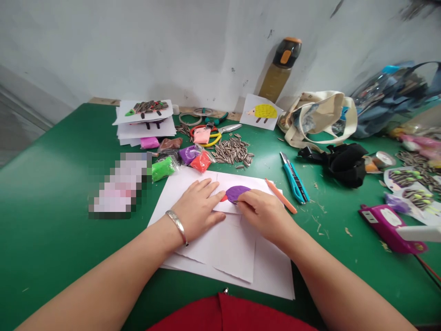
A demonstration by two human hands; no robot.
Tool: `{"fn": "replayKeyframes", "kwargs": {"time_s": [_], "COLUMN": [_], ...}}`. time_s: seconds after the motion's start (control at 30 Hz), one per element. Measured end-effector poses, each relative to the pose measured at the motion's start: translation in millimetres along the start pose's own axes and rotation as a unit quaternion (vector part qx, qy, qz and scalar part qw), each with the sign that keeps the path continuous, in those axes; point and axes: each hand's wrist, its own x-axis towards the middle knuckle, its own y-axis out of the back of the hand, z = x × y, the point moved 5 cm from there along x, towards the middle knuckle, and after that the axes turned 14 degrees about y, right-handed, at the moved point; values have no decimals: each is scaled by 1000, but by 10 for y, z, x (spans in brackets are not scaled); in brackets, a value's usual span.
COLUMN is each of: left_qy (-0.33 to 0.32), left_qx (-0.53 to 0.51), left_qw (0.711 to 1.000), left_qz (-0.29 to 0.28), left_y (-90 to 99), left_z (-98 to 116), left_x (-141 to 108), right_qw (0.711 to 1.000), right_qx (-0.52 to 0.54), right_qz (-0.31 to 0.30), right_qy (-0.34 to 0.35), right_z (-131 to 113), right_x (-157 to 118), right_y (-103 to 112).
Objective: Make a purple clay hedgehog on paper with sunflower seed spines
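Observation:
On the white paper [220, 239] in front of me is a flat purple oval of clay [237, 193] with a small red patch [224, 198] at its left end. My left hand [200, 204], with a silver bracelet at the wrist, lies flat on the paper, fingers spread and a fingertip by the red patch. At the oval's right lower edge, my right hand [262, 211] has its fingertips pinched together. A tiny dark tip shows at the pinch, but what it is cannot be made out.
Beyond the paper lie bagged clays [163, 169], loose sunflower seeds [234, 151], scissors [230, 129] and hedgehog pictures [263, 111]. Right of the paper are an orange pen [280, 196] and a blue utility knife [295, 179]. A bottle [280, 69] stands by the wall; a purple device [391, 230] sits far right.

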Motion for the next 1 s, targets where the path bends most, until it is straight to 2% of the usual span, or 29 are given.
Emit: {"fn": "replayKeyframes", "kwargs": {"time_s": [0.1, 0.37, 0.57, 0.77, 1.0], "left_qy": [-3, -4, -6, -6, -5], "left_qx": [4, 6, 12, 15, 1], "left_qw": [1000, 1000, 1000, 1000, 1000], "left_qz": [-1, -3, -4, -1, 3], "left_y": [0, 21, 4, 4, 0], "left_z": [3, 14, 9, 5, -5], "left_x": [0, 5, 4, 0, -5], "right_qw": [1000, 1000, 999, 999, 998], "right_qx": [-4, 3, -7, 7, 29], "right_qz": [16, -25, -27, -38, -7], "right_qy": [-11, -3, -42, -21, -49], "right_z": [-2, -22, 68, 33, 149], "right_x": [-12, -2, -37, -30, -72], "right_y": [62, -37, 57, 29, 169]}}
